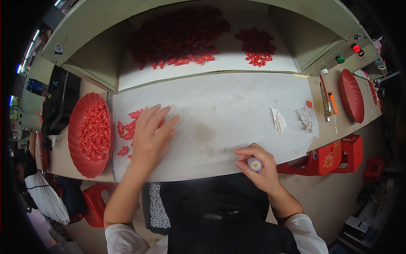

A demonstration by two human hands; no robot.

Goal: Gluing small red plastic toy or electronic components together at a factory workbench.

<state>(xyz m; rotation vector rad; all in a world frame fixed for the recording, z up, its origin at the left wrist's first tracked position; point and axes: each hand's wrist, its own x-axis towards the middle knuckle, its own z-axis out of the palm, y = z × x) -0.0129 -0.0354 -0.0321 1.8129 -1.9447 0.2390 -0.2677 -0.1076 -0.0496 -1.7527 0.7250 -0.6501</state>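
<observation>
My left hand (151, 137) is over the left part of the white paper sheet (220, 110), palm down with fingers apart. Partly under it lies a loose group of small glossy red pieces (126, 131); whether the fingertips touch any of them I cannot tell. My right hand (261, 164) is closed near the sheet's front edge around a pale, round-ended cylinder (254, 164) with a yellow spot at its end. The rest of that cylinder is hidden in the fist, so its kind does not show.
A red scalloped dish (74, 139) full of red pieces stands at left. Red piles (177, 38) lie inside the booth behind. Crumpled tissues (279, 121), an orange-handled tool (333, 103) and another red dish (351, 96) are at right. Red stools (327, 157) stand below.
</observation>
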